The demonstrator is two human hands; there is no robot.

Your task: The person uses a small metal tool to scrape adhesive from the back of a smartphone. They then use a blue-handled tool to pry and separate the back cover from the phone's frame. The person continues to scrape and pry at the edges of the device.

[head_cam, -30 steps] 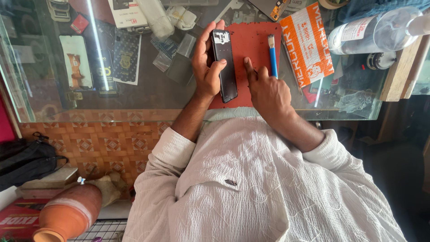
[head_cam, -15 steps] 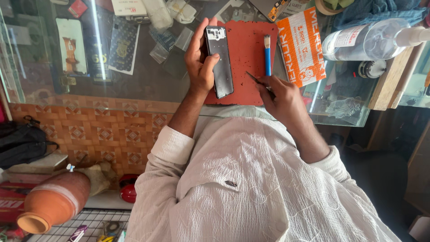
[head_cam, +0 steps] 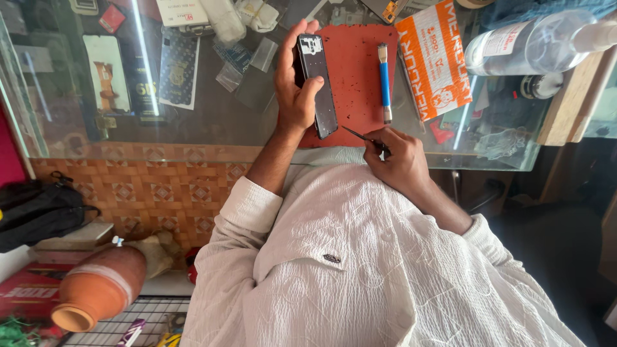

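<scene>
My left hand [head_cam: 294, 90] grips a black phone [head_cam: 318, 83], its opened back facing up, over a red work mat [head_cam: 360, 71] on the glass counter. My right hand [head_cam: 398, 157] sits near the counter's front edge, pinching thin dark tweezers [head_cam: 361, 135] whose tip points toward the phone's lower end. A blue-handled screwdriver [head_cam: 384, 80] lies on the mat to the right of the phone, touched by neither hand.
An orange and white box [head_cam: 434, 61] lies right of the mat, with a clear plastic bottle [head_cam: 533, 42] beyond it. Small plastic bags and phone parts [head_cam: 247, 61] lie at left. Below the counter, a clay pot [head_cam: 96, 289] and a black bag [head_cam: 35, 209].
My right hand drew back from the mat toward the counter's front edge and now holds tweezers. The left hand kept hold of the phone, tilting it slightly.
</scene>
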